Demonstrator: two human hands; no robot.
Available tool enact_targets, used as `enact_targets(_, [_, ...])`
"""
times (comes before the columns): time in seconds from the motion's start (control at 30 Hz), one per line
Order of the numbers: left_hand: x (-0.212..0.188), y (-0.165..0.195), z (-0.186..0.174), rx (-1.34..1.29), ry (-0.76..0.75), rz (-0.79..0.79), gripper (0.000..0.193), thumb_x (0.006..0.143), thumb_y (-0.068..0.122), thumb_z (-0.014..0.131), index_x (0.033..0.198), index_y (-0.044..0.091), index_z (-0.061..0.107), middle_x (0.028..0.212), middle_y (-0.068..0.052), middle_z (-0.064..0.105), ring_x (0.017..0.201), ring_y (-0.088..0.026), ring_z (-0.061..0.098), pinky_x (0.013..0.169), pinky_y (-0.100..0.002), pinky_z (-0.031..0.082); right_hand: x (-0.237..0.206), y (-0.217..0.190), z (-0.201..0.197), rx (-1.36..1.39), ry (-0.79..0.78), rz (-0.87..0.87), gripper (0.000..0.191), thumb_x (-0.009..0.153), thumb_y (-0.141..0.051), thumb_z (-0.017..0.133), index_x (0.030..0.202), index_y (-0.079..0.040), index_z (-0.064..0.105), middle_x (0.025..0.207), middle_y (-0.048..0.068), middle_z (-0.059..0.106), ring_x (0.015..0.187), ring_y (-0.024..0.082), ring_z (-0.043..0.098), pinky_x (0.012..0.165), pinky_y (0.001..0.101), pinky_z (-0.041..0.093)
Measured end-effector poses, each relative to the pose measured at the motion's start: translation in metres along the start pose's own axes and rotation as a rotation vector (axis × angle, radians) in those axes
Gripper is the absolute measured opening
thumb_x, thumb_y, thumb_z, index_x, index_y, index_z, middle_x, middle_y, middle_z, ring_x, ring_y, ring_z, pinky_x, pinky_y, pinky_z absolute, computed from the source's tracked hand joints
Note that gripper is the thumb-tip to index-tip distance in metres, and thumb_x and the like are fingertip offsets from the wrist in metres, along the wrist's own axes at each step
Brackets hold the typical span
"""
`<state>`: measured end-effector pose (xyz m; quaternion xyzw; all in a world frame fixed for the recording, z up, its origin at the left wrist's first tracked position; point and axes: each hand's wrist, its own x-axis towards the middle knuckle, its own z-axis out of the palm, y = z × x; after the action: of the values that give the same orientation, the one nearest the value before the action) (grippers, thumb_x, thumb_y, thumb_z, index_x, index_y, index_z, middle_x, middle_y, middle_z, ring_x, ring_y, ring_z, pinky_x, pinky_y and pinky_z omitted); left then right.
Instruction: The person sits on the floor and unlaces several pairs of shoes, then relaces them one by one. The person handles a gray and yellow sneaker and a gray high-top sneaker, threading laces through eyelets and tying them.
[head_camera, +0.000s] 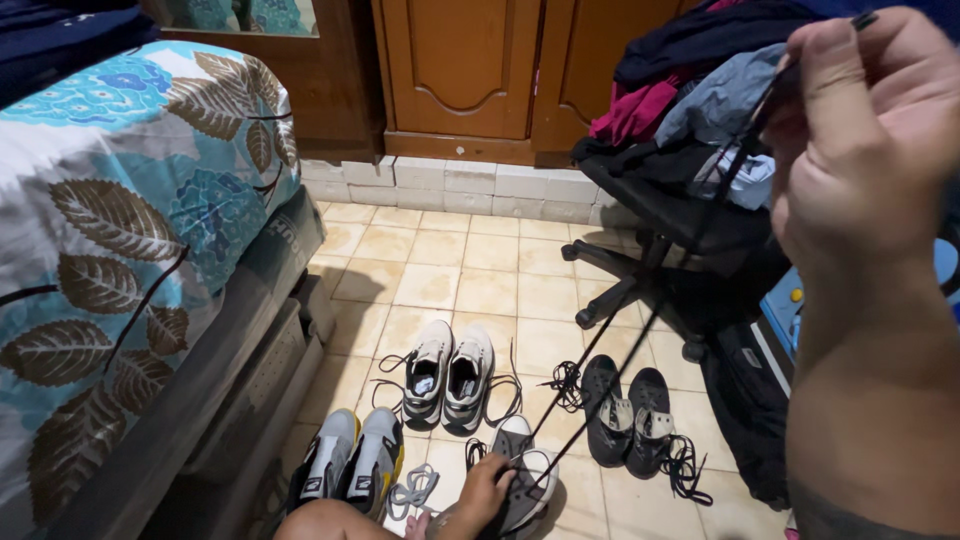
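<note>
now the right hand (862, 130) pinches a black lace (640, 325) up high, pulling it tight, while the left hand (484, 490) grips the grey shoe (528, 472) on the floor tiles (470, 290) (so it cannot lift)

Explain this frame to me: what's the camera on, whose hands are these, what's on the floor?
One picture, from a camera worn on a person's head, looking down. No machine: two bare hands. The right hand, raised near the lens, pinches a long thin black shoelace pulled taut. The left hand, low down, rests on the grey and black sneaker that the lace runs to. On the beige tiled floor sit a white pair, a grey and yellow pair and a dark pair. A bed with a leaf-print cover stands at the picture's left, a clothes-piled black office chair behind.
</note>
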<state>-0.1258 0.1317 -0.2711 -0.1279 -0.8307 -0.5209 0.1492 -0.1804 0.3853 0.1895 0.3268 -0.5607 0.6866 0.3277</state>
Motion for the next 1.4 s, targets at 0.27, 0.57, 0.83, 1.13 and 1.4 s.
enact_targets(0.27, [0.002, 0.018, 0.019, 0.126, -0.046, -0.056, 0.014, 0.091, 0.011, 0.067, 0.103, 0.003, 0.068, 0.103, -0.021, 0.069, 0.096, -0.044, 0.065, 0.083, -0.047, 0.053, -0.005, -0.011, 0.0, -0.031, -0.036, -0.034, 0.013, 0.12, -0.008, 0.056, 0.111, 0.001, 0.056, 0.092, 0.007, 0.058, 0.072, 0.012, 0.052, 0.067, 0.0222, 0.04])
enact_targets(0.57, [0.0, 0.029, 0.01, 0.259, 0.06, -0.245, 0.021, 0.101, 0.023, 0.059, 0.115, 0.008, 0.065, 0.112, -0.019, 0.065, 0.1, -0.043, 0.064, 0.084, -0.049, 0.053, 0.005, 0.003, -0.006, 0.013, 0.033, -0.05, 0.02, 0.125, -0.014, 0.054, 0.109, -0.002, 0.055, 0.091, 0.003, 0.055, 0.076, 0.011, 0.051, 0.073, 0.0226, 0.042])
enact_targets(0.83, [-0.024, 0.029, -0.006, 0.288, -0.069, 0.048, 0.047, 0.094, 0.035, 0.066, 0.131, 0.006, 0.061, 0.123, -0.021, 0.062, 0.11, -0.044, 0.059, 0.093, -0.05, 0.042, 0.043, 0.016, -0.018, 0.198, 0.166, -0.055, 0.019, 0.127, -0.008, 0.056, 0.109, -0.001, 0.054, 0.087, 0.006, 0.054, 0.072, 0.014, 0.05, 0.067, 0.0274, 0.039])
enact_targets(1.13, [0.009, 0.034, -0.002, 0.471, -0.157, -0.347, 0.055, 0.091, 0.048, 0.07, 0.133, 0.013, 0.062, 0.11, -0.019, 0.07, 0.101, -0.04, 0.067, 0.091, -0.05, 0.05, 0.012, -0.018, -0.011, 0.182, 0.209, -0.071, 0.021, 0.124, -0.009, 0.061, 0.107, 0.0, 0.053, 0.088, 0.007, 0.052, 0.071, 0.014, 0.047, 0.066, 0.0262, 0.038])
enact_targets(1.4, [0.03, 0.045, -0.005, 0.525, -0.214, -0.641, 0.072, 0.084, 0.054, 0.075, 0.138, 0.01, 0.056, 0.12, -0.02, 0.066, 0.111, -0.038, 0.064, 0.098, -0.045, 0.049, -0.031, -0.057, -0.011, 0.238, 0.254, -0.186, 0.022, 0.123, -0.013, 0.062, 0.106, -0.001, 0.055, 0.089, 0.009, 0.056, 0.074, 0.016, 0.052, 0.07, 0.0272, 0.044])
